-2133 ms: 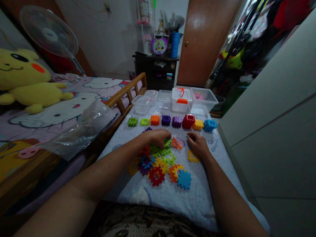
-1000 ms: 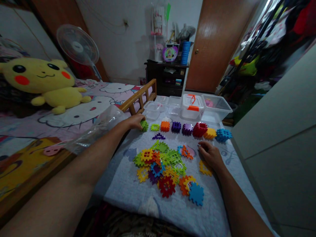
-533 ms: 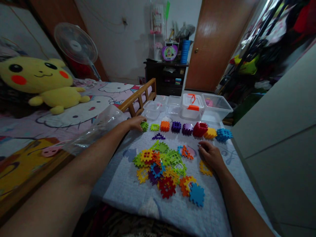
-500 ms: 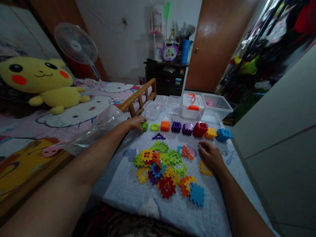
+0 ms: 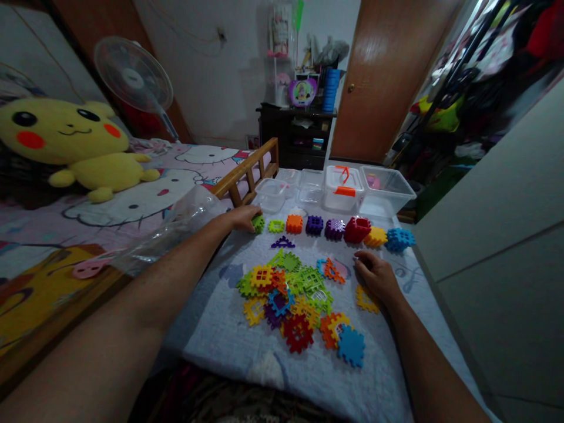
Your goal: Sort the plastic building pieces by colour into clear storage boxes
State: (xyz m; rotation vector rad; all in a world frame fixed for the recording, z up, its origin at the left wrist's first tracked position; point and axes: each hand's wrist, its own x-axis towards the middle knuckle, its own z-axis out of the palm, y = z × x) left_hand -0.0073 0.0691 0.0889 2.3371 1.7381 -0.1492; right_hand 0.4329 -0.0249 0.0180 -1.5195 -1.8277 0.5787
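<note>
My left hand (image 5: 242,217) reaches far forward and its fingers close on a green toothed block (image 5: 258,224), the leftmost in a row of assembled blocks: lime (image 5: 277,226), orange (image 5: 294,224), purple (image 5: 314,225), red (image 5: 357,230), yellow (image 5: 375,237), blue (image 5: 399,239). My right hand (image 5: 375,275) rests curled on the pale quilt (image 5: 220,341), beside an orange flat tile (image 5: 329,271) and over a yellow tile (image 5: 366,299). Between my arms lies a pile of several coloured flat tiles (image 5: 296,296).
Clear plastic tubs (image 5: 383,189) and a lidded box with an orange latch (image 5: 342,187) stand behind the row. A clear plastic bag (image 5: 176,226) lies left by a wooden rail (image 5: 244,173). A yellow plush (image 5: 66,141), a fan (image 5: 132,73) and a grey wall at right border the space.
My left hand left the tile pile and reached out to the green block at the row's left end; over the last second it stays there. My right hand has barely moved.
</note>
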